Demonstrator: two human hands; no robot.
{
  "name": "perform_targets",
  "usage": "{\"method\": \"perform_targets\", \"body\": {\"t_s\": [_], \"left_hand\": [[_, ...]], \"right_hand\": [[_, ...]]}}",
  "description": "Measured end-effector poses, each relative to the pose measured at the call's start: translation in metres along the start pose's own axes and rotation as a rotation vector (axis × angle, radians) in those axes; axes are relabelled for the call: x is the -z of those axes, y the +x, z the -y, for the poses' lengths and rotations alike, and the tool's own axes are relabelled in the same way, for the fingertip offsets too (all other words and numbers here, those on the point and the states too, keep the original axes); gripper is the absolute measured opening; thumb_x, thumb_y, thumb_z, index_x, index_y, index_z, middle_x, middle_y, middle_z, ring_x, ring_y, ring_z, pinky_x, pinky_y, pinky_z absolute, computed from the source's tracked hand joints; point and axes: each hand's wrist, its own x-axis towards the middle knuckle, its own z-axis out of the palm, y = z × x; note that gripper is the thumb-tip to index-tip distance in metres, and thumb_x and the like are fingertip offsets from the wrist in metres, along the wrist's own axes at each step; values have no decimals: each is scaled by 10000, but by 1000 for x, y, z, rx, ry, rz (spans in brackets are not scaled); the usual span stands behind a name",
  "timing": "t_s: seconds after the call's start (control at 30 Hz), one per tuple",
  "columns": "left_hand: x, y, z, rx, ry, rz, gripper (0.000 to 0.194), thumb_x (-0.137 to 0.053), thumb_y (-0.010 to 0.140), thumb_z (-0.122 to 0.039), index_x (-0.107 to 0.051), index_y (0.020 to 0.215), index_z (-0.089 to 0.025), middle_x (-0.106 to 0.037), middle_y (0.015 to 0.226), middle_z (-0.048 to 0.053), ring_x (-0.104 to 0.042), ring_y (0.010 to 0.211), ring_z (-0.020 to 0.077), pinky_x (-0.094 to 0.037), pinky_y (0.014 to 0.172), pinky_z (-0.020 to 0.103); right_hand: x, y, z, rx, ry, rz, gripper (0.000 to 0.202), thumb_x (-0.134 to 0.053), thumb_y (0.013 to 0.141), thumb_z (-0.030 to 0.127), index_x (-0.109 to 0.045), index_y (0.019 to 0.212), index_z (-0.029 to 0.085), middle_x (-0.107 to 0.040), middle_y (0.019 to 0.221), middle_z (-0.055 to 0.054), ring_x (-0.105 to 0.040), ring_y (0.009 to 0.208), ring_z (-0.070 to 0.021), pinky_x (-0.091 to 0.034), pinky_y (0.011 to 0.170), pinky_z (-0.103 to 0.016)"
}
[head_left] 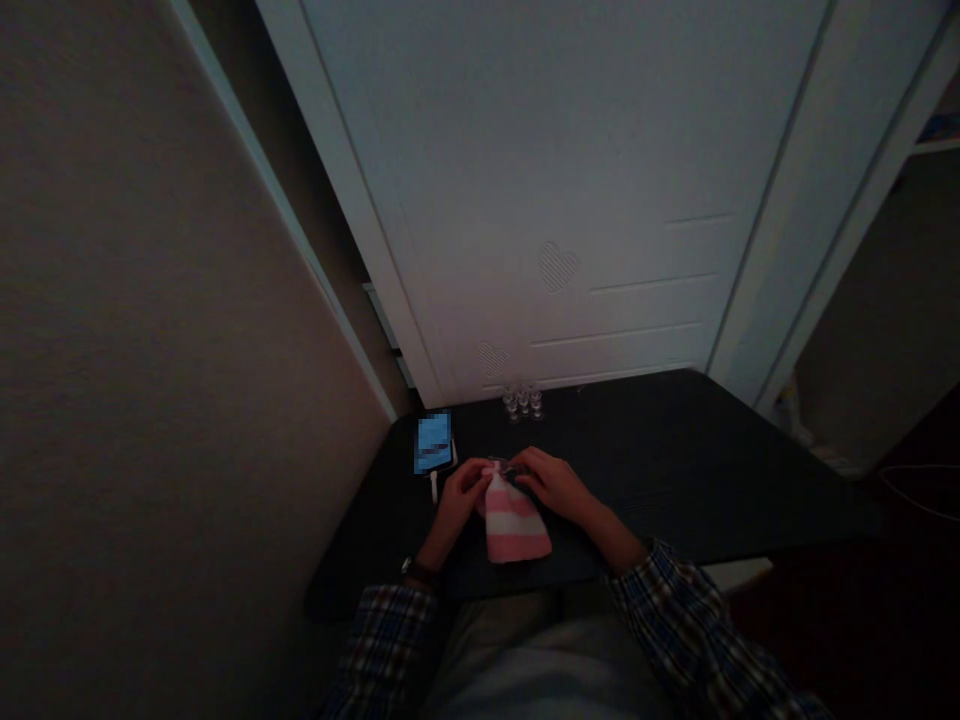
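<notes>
A pink-and-white striped piece of soft fabric (514, 523), gathered narrow at its top and wide at its lower edge, hangs just over the near part of the dark table. My left hand (466, 488) is closed, pinching the gathered top from the left side. On the other side my right hand (551, 482) has its fingers bent together by the same top end. A thin, slightly shiny thing shows between the two hands there, too small and dim to name. The fingertips of my right hand partly hide what they hold.
The black table (637, 450) stands against a white panel (570, 150) with heart patterns. A phone (433, 440) with a lit screen lies at the left, a short white piece (433, 487) beside it. Several small clear glass-like pieces (523, 402) stand at the back edge. A wall (187, 350) rises at left.
</notes>
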Motion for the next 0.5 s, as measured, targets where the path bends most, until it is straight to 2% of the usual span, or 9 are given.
{"method": "perform_targets", "body": {"t_s": [0.2, 0.3, 0.4, 0.5], "left_hand": [[0, -1, -1, 30, -42, -42, 250, -641, 689, -310, -608, 893, -169, -657, 961, 62, -609, 912, 201, -471, 815, 311], [-1, -1, -3, 32, -39, -69, 257, -642, 681, -326, -611, 878, -164, -666, 945, 66, -614, 902, 203, -476, 804, 316], [-3, 0, -5, 13, -23, -115, 252, -644, 668, -340, -612, 839, -159, -673, 914, 66, -620, 887, 206, -478, 802, 322], [-4, 0, -4, -11, 10, -126, 232, -643, 667, -346, -614, 802, -160, -677, 870, 54, -628, 857, 205, -484, 785, 320]], "right_hand": [[2, 0, 3, 0, 4, 4, 198, -480, 865, 246, -529, 1055, 220, -568, 1043, -36, -549, 945, -147, -418, 797, -261], [0, 1, 0, -56, 29, 5, 286, -522, 840, 257, -489, 1123, 235, -576, 1049, -31, -558, 912, -146, -417, 761, -255], [-5, 3, -5, -190, 83, -8, 403, -571, 806, 302, -433, 1178, 228, -608, 940, -16, -575, 783, -131, -414, 677, -236], [-12, 5, -9, -264, 149, 10, 292, -551, 812, 366, -509, 1059, 216, -611, 787, 9, -567, 681, -117, -393, 601, -212]]}}
